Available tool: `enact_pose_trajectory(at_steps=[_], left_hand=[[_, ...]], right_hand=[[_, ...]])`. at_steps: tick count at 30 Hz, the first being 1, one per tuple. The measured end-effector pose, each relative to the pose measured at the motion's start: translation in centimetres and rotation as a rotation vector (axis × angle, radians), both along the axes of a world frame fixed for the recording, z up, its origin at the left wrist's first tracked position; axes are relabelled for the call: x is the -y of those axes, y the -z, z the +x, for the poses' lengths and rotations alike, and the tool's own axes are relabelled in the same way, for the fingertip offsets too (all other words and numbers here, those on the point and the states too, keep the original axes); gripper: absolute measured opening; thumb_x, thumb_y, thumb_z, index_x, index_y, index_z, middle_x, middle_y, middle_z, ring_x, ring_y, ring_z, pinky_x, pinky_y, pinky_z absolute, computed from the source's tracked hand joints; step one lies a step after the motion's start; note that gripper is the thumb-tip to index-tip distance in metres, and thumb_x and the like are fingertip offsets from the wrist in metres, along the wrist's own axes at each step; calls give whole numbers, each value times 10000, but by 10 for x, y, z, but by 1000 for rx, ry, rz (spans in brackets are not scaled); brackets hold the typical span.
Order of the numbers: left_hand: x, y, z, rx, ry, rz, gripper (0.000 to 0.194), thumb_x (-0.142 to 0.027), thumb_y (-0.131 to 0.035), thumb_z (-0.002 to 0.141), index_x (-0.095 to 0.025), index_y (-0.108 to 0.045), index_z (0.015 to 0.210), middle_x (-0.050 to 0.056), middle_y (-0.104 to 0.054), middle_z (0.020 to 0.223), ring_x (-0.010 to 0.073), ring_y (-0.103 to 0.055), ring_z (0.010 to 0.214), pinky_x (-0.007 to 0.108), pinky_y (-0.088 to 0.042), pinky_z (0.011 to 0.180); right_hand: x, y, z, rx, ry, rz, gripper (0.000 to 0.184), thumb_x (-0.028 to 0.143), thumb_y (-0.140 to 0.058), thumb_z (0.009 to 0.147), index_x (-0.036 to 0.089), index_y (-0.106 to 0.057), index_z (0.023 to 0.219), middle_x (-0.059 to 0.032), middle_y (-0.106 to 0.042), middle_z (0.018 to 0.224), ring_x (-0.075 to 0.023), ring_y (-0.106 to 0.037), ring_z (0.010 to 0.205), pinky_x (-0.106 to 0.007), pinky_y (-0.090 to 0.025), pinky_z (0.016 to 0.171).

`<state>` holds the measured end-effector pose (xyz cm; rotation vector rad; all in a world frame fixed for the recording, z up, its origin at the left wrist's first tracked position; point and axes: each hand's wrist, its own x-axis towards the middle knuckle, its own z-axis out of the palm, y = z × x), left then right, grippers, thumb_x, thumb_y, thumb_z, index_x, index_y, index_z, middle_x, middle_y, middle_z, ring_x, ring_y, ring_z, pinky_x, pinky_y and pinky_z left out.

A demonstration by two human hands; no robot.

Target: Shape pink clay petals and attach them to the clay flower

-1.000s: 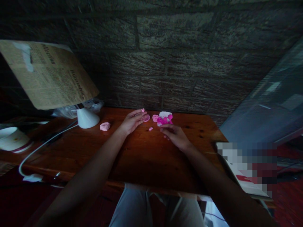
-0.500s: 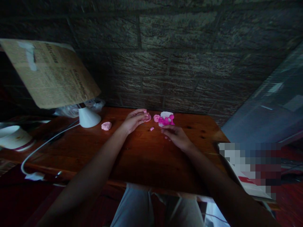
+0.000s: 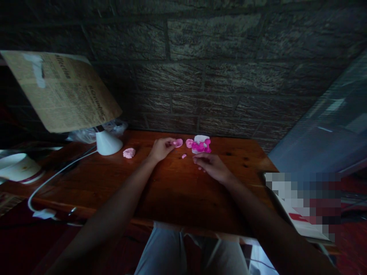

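My left hand (image 3: 161, 149) is closed in a pinch, with a small pink piece of modelling clay (image 3: 174, 143) at its fingertips. Just beyond them a pink clay disc (image 3: 179, 143) lies on the table. My right hand (image 3: 211, 165) hovers over the wood with fingers curled together; whether anything is between them is hidden. Right behind it are several bright magenta clay shapes (image 3: 202, 146) on a white piece (image 3: 202, 138). A round pink clay piece (image 3: 189, 143) lies left of these, and a small pink scrap (image 3: 184, 156) sits between my hands.
A pink clay lump (image 3: 129, 153) lies left of my hands, near the lamp's white base (image 3: 108, 143). The lamp's newsprint shade (image 3: 65, 91) leans above. A white cord (image 3: 61, 172) crosses the wooden table (image 3: 183, 191). A paper cup (image 3: 18, 168) stands far left; a brick wall (image 3: 186, 76) rises behind.
My left hand has lowered and its fingers have drawn together, bringing the small pink piece down beside the disc. My right hand has shifted slightly left.
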<state>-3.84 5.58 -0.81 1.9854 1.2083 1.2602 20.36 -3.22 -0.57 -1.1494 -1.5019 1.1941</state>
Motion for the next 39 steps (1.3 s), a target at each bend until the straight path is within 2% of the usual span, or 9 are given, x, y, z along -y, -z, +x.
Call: enact_pose_trajectory(at_steps=[7,14,21,26,29,32,36,39], left_hand=[[0,-2,0,15,-32,-2,130,-175,-763,745,-224,-801,860,59,-804,932,232,-717,817,317,-528,834],[-3,2,0,15,-76,49,122,-201,-754,733,-225,-779,850,42,-794,880,189,-654,691,291,-493,734],[-8,0,5,-24,-123,36,137,-202,-723,774,-213,-748,908,54,-782,897,194,-668,721,296,-501,752],[-23,-12,7,-195,-52,45,65,-178,-717,769,-209,-760,807,57,-784,836,215,-687,744,299,-495,750],[-31,-22,7,-302,-55,93,98,-168,-692,789,-204,-775,825,55,-779,805,213,-686,729,302,-490,752],[-36,-30,6,-388,16,78,132,-151,-666,800,-190,-773,866,43,-787,844,195,-694,750,286,-496,762],[-42,-32,5,-519,104,33,152,-132,-652,812,-174,-762,907,23,-787,859,166,-701,767,256,-498,756],[-43,-30,6,-574,125,92,141,-127,-659,825,-166,-766,908,48,-789,910,183,-712,834,275,-506,801]], right_hand=[[-1,3,0,17,-28,45,291,449,-796,719,191,-773,851,-10,-738,740,-116,-607,560,-254,-468,532],[-2,5,1,24,-50,59,306,468,-796,724,191,-774,852,-14,-738,760,-114,-610,577,-254,-479,547],[-2,9,1,92,-62,64,327,487,-745,769,177,-761,873,-23,-707,729,-127,-591,596,-271,-463,569],[-5,16,1,143,-77,87,342,511,-701,815,181,-759,883,-22,-689,715,-140,-593,622,-300,-496,635],[-7,18,1,147,-95,106,343,520,-693,832,187,-758,880,-26,-696,738,-145,-602,643,-299,-504,647],[-7,18,2,157,-97,93,323,495,-687,839,182,-752,883,-26,-697,754,-142,-606,647,-291,-500,643],[-7,16,2,186,-93,69,272,429,-658,856,174,-745,895,-27,-687,753,-142,-602,659,-286,-491,650],[-6,14,2,206,-96,64,253,406,-638,869,176,-741,890,-25,-678,746,-139,-592,649,-286,-483,645]])
